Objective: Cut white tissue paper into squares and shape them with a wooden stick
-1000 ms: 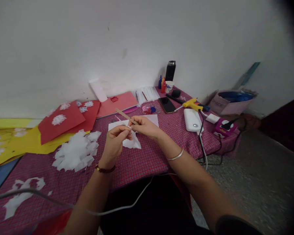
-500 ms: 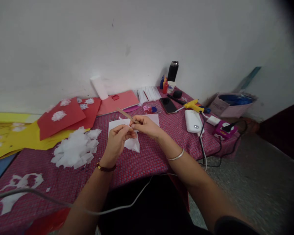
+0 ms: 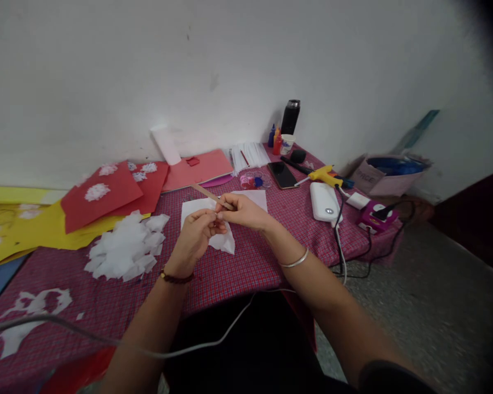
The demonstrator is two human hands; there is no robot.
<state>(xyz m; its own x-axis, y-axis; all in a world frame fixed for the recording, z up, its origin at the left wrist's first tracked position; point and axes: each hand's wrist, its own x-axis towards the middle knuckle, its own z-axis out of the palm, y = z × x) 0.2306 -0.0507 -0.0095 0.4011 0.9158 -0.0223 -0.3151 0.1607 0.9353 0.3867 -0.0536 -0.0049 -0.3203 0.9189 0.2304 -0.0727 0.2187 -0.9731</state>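
Note:
Between thumb and fingers, my right hand [image 3: 246, 212] grips a flat wooden craft stick [image 3: 206, 193], whose far end points up and left. My left hand [image 3: 193, 238] is closed in a pinch, its fingertips meeting those of my right hand. Whatever small thing lies between the left fingertips is mostly hidden; a trace of white shows there. Beneath both hands, white paper [image 3: 191, 208] rests on the checked tablecloth, with a crumpled thin white piece [image 3: 225, 243] at its front. A heap of white paper squares [image 3: 123, 249] is left of my left hand.
Red sheets with paper blossoms [image 3: 119, 200] overlap yellow paper at left. Cut white paper [image 3: 33, 312] lies front left. A phone [image 3: 282, 175], yellow glue gun [image 3: 324, 175], white power bank [image 3: 325, 202] and cables occupy the right. A white cord [image 3: 197, 347] crosses before me.
The stick's far end has shifted slightly left and down. My fingertips have drawn a little closer together; both hands stay over the white paper.

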